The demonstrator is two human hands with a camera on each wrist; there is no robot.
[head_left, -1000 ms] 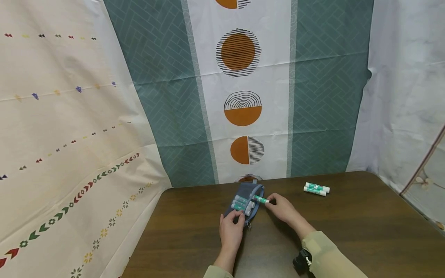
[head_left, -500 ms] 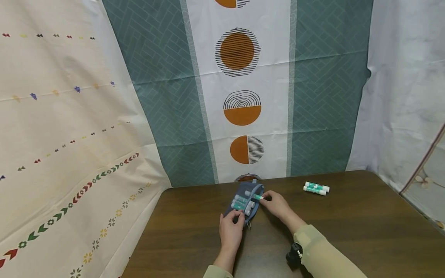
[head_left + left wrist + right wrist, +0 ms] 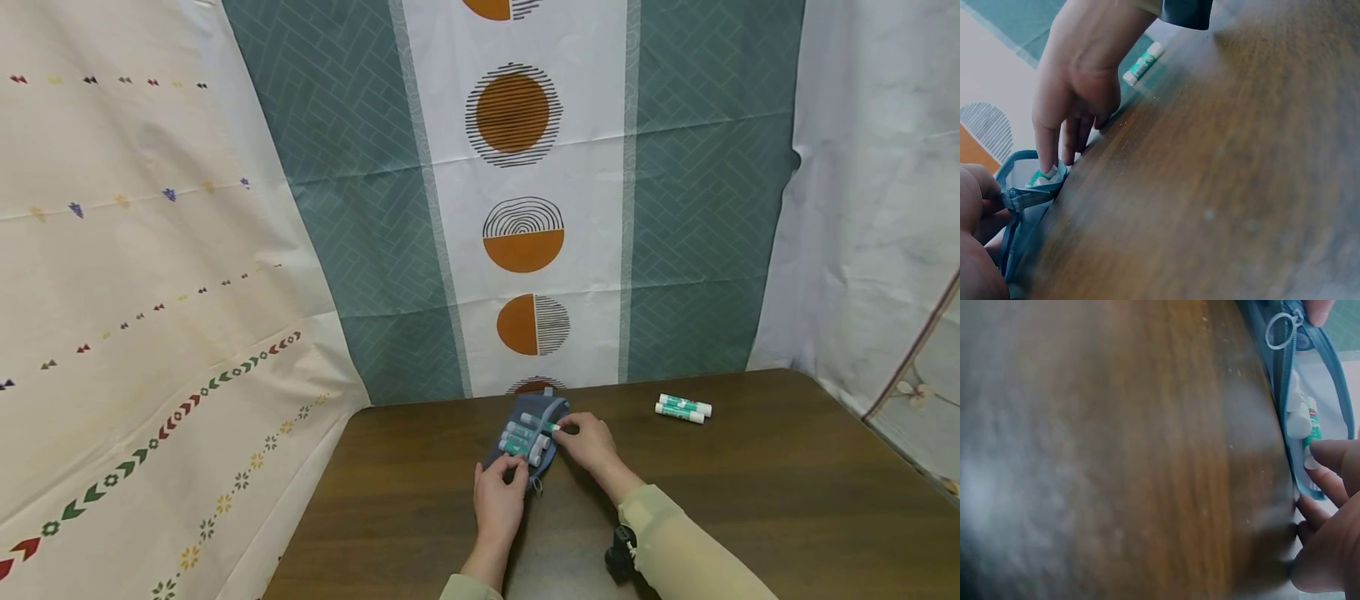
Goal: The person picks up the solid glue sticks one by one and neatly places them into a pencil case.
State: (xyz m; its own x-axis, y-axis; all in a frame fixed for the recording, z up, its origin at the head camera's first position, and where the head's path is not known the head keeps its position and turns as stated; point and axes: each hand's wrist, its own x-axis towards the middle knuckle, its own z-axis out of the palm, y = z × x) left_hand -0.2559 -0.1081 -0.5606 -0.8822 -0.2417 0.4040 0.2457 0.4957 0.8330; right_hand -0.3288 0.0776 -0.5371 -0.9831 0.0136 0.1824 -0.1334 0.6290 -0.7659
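Note:
A blue zippered mesh pouch point(image 3: 552, 456) lies near the table's back edge with its mouth open toward the right. Several white-and-green glue sticks point(image 3: 519, 442) show through its mesh. My left hand point(image 3: 498, 498) grips the near edge of the pouch by the zipper, its fingers also seen in the left wrist view. With thumb and fingertips my right hand point(image 3: 591, 443) pinches the end of a glue stick point(image 3: 1314, 423), most of which is inside the pouch. In the right wrist view, white glue stick caps point(image 3: 1298, 419) sit beside it, and the zipper's ring point(image 3: 1280, 331) hangs at the mouth.
Two more glue sticks point(image 3: 680, 413) lie side by side on the brown wooden table point(image 3: 735, 483), toward the back right. A patterned cloth point(image 3: 525, 183) hangs behind the table, with pale cloths at both sides.
My right hand has moved left, sliding the glue stick through the pouch's mouth until most of it is inside. My left hand and the pouch have stayed in place.

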